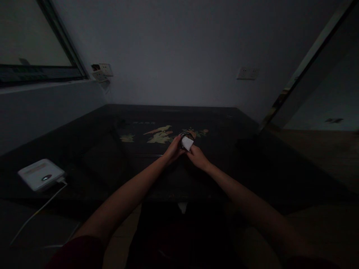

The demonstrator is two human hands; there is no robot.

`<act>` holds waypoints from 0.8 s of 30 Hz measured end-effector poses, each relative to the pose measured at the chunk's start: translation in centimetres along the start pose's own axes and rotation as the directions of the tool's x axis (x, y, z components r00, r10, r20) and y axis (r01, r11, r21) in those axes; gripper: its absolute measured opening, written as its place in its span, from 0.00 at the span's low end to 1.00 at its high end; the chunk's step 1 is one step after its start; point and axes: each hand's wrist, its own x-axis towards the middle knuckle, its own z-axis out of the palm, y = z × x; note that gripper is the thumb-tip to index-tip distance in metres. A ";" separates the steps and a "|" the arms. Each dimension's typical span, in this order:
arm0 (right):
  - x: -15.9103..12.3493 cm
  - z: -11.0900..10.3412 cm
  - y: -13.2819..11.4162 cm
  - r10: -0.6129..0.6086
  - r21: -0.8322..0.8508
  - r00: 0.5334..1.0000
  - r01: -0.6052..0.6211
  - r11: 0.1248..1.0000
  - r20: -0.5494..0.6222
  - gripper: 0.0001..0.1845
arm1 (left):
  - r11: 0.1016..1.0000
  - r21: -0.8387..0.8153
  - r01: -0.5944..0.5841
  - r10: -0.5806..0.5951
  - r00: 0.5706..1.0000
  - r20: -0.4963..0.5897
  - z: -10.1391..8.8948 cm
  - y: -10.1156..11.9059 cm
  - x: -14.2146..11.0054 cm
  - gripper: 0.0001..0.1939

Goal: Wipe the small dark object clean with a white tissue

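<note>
Both my arms reach forward over a dark table [224, 123] in a dim room. My left hand [173, 149] and my right hand [198, 157] meet above the table's middle, fingers closed around a small dark object [184, 135] with a white piece [187, 143], perhaps paper or cloth, against it. Which hand carries which part is hard to tell in the low light. Pale leaf-like patterns [159, 134] mark the tabletop just beyond the hands.
A white box-shaped device [40, 174] with a white cable [36, 213] lies at the table's left. Wall sockets [101, 71] sit at the left corner and another socket [247, 73] on the back wall. A window [30, 41] is upper left, a slanted frame [303, 71] at right.
</note>
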 end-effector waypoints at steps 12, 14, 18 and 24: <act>-0.5 -2.0 0.2 -0.068 -0.361 0.993 0.098 0.927 0.096 0.22 | 0.999 -0.032 0.011 -0.009 0.999 0.043 -0.4 -0.1 0.4 0.21; -0.4 -2.6 0.3 -0.133 -0.421 0.983 0.173 0.890 0.124 0.22 | 1.000 -0.013 0.014 -0.014 0.998 0.058 -0.5 -0.1 0.3 0.21; -0.1 -3.6 0.4 -0.261 -0.522 0.949 0.315 0.793 0.176 0.22 | 1.000 -0.007 0.012 -0.011 0.995 0.095 -0.4 -0.2 0.2 0.19; -0.1 -3.6 -0.1 -0.232 -0.558 0.959 0.283 0.780 0.162 0.21 | 0.999 -0.038 0.010 -0.004 0.989 0.146 0.0 -0.1 -0.1 0.17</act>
